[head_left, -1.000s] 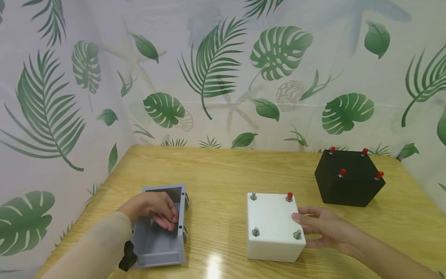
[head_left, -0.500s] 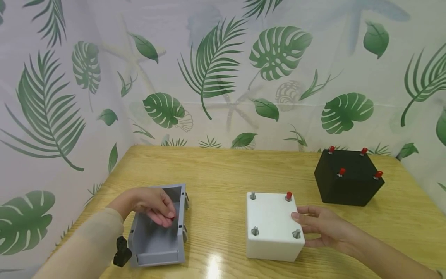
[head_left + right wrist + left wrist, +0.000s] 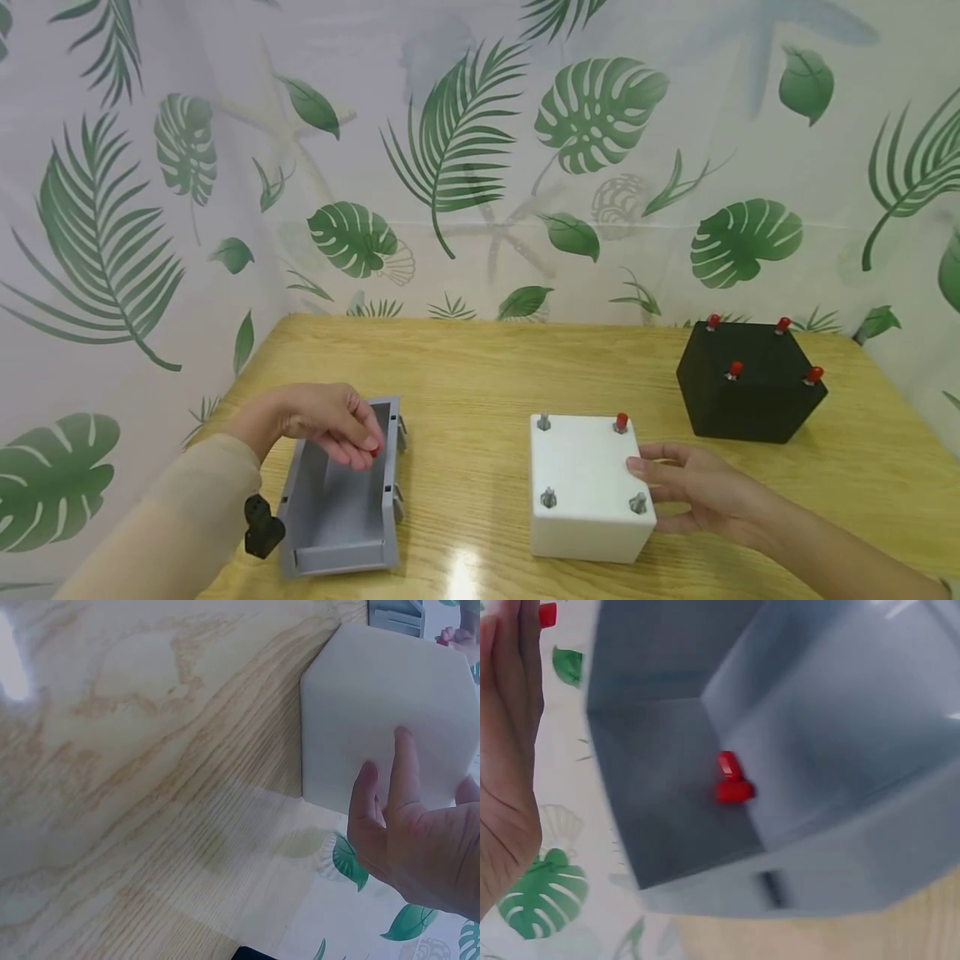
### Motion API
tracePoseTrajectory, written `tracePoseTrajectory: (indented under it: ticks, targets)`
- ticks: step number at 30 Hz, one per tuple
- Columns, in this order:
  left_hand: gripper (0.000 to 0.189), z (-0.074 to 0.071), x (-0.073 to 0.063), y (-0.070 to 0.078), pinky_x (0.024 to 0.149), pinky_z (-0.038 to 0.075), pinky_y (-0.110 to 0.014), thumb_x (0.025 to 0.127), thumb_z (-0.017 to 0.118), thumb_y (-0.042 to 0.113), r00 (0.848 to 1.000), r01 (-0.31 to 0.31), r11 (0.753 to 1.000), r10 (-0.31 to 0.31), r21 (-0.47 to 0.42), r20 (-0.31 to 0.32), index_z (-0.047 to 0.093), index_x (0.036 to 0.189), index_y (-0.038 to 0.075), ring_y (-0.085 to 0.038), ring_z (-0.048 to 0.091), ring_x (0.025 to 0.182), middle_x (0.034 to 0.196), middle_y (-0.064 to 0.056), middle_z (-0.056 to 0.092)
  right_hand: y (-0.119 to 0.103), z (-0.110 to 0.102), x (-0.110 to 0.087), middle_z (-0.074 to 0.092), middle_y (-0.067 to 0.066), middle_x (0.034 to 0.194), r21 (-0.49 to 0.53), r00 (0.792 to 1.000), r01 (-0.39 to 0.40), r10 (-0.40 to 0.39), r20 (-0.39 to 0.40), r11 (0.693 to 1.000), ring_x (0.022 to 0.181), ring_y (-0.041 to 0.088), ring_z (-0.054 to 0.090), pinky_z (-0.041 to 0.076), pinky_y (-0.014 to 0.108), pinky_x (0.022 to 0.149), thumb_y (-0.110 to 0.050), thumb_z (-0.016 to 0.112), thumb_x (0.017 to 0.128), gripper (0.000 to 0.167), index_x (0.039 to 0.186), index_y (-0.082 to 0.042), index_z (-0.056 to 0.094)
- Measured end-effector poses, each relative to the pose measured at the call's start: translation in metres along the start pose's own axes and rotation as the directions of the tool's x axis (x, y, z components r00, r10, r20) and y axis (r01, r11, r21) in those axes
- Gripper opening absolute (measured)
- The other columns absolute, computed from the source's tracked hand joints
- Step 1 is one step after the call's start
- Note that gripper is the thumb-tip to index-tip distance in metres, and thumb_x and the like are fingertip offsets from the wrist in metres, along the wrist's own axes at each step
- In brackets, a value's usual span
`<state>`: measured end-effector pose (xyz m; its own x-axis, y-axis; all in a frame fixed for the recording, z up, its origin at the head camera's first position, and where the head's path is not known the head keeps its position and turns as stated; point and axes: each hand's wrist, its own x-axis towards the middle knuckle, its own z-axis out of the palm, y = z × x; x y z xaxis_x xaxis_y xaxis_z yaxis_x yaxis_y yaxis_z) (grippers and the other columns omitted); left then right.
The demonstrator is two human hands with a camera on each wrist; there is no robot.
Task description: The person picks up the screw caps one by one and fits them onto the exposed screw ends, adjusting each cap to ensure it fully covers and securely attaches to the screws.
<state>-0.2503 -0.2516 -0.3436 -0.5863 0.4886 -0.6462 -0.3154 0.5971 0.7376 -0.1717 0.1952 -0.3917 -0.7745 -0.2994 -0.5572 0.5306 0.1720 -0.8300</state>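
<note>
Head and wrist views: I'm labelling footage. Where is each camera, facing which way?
Head: on the head, facing forward and down at the gray bin, white block and black block; left sleeve, left hand, right forearm, right hand show.
Left wrist: worn there, facing into the gray bin; left hand shows at left.
Right wrist: worn there, facing the white block; right hand and left hand show.
Head and right wrist share the white block.

Your head view: even, bright light; white glare toward the near edge of the table (image 3: 465,367); black box (image 3: 750,392), far right corner, dim. Your left wrist view: bin (image 3: 847,885) blurred along its rim, red caps (image 3: 733,792) soft. Your right wrist view: cool tint, strong table glare.
</note>
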Motion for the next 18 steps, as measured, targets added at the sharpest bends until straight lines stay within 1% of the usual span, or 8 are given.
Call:
tracePoseTrajectory:
  ticks: [4,6,10,15,18]
  targets:
    - [0.016,-0.001,-0.004,0.014,0.059,0.057,-0.021,0.087,0.062,0.0,1.0,0.005,1.0,-0.005,0.021,-0.012,0.066,0.101,-0.008,-0.011,0.068,0.066,0.076,-0.008,0.071,0.001,-0.001,0.0,0.063,0.008,0.108,-0.004,1.0,0.008,-0.008,0.011,1.0,0.095,0.019,0.064,0.057,0.044,0.078,-0.032,0.062,0.092,0.069,0.137,0.006,0.025]
    - [0.017,-0.001,-0.004,0.02,0.059,0.057,-0.021,0.088,0.061,0.0,1.0,0.001,1.0,-0.001,0.012,-0.016,0.066,0.102,-0.009,-0.011,0.068,0.066,0.076,-0.008,0.071,0.001,-0.001,0.001,0.063,0.008,0.108,0.001,1.0,0.01,-0.01,0.012,1.0,0.095,0.019,0.064,0.057,0.045,0.078,-0.031,0.062,0.092,0.068,0.137,0.005,0.025]
    - [0.018,0.003,0.0,0.027,0.061,0.057,-0.021,0.089,0.061,0.001,0.999,-0.02,0.999,0.019,-0.044,-0.026,0.064,0.104,-0.01,-0.012,0.069,0.068,0.076,-0.008,0.071,0.001,-0.001,0.001,0.063,0.008,0.108,0.001,1.0,0.009,-0.009,0.009,1.0,0.095,0.019,0.063,0.057,0.044,0.078,-0.032,0.062,0.092,0.069,0.137,0.005,0.025]
    - [0.016,0.012,0.005,0.031,0.062,0.057,-0.021,0.089,0.061,0.002,0.999,-0.031,0.992,0.028,-0.118,-0.035,0.064,0.103,-0.007,-0.013,0.07,0.07,0.079,-0.009,0.071,0.0,-0.001,0.001,0.063,0.008,0.107,0.001,1.0,0.003,-0.003,0.008,1.0,0.095,0.019,0.064,0.058,0.044,0.078,-0.032,0.062,0.092,0.07,0.137,0.005,0.024]
    - [0.017,0.017,0.008,0.034,0.061,0.057,-0.02,0.09,0.061,0.002,0.998,-0.042,0.989,0.036,-0.142,-0.045,0.064,0.104,-0.008,-0.013,0.07,0.069,0.079,-0.01,0.071,0.0,-0.001,0.001,0.063,0.008,0.108,-0.001,1.0,-0.001,0.001,0.005,1.0,0.095,0.018,0.064,0.058,0.044,0.078,-0.032,0.062,0.092,0.071,0.138,0.005,0.023]
